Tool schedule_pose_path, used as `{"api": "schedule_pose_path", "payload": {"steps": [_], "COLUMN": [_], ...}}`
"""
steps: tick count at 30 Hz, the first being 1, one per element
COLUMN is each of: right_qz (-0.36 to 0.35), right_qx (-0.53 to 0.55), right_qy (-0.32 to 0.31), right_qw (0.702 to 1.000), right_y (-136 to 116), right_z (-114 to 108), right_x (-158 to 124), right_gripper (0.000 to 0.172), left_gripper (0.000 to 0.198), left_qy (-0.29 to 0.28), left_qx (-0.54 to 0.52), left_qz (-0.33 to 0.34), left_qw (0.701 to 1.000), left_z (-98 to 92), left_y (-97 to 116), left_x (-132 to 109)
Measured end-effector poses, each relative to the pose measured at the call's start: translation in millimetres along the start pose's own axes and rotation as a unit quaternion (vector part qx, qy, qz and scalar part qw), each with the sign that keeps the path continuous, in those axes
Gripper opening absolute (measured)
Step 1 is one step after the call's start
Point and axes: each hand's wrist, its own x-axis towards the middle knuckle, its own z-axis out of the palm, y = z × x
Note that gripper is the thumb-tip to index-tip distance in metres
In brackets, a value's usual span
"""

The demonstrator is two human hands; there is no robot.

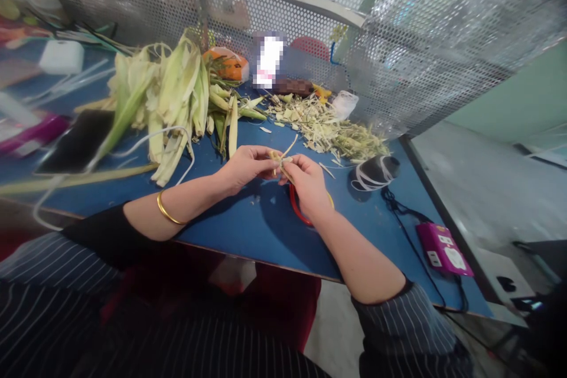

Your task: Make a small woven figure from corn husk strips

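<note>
My left hand (248, 168) and my right hand (311, 184) meet above the blue table (252, 224), thumbs and fingers closed on a small pale corn husk strip (290, 144). One thin end of the strip sticks up between them, while the rest is partly hidden by my fingers. Under my right hand lies a red and yellow looped object (296, 207), mostly covered, so its kind is unclear. Left of my hands is a bundle of corn husks (177, 85). Beyond my right hand are a heap of husk scraps (310, 121) and a black cylinder wound with white cord (375, 173).
A purple extension socket (444, 250) with a black cable lies at the right edge. On the left are a dark phone-like slab (77, 140), a white cable (148, 137) and a white box (62, 57). A perforated metal screen (287, 0) closes off the back.
</note>
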Motion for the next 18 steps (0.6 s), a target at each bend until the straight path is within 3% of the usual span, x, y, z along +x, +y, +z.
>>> {"api": "schedule_pose_path", "payload": {"steps": [7, 9, 11, 12, 14, 16, 18], "right_qz": [0.031, -0.008, -0.107, -0.172, -0.302, -0.397, -0.459], "right_qx": [-0.028, -0.089, -0.204, -0.276, -0.413, -0.505, -0.547], "right_qy": [-0.001, 0.0, 0.009, 0.005, -0.024, -0.049, -0.043], "right_qw": [0.999, 0.996, 0.973, 0.946, 0.859, 0.765, 0.699], "right_y": [4, 6, 6, 5, 1, -4, -7], "right_z": [1, -3, -8, -11, -16, -20, -21], "right_x": [1, 2, 4, 5, 6, 7, 6], "right_gripper": [0.015, 0.015, 0.019, 0.025, 0.032, 0.024, 0.017], "left_gripper": [0.03, 0.031, 0.031, 0.031, 0.028, 0.025, 0.024], "left_qy": [0.079, 0.093, 0.104, 0.105, 0.101, 0.096, 0.099], "left_qx": [0.007, -0.006, -0.02, -0.023, -0.022, -0.018, -0.011], "left_qz": [0.002, -0.011, -0.017, -0.016, -0.007, -0.003, -0.012], "left_qw": [0.997, 0.996, 0.994, 0.994, 0.995, 0.995, 0.995], "left_z": [0.1, -1.3, -4.1, -5.7, -8.4, -9.4, -8.1], "left_y": [-1, -1, -1, -1, -1, 0, 1], "left_x": [2, 3, 4, 5, 6, 6, 6]}}
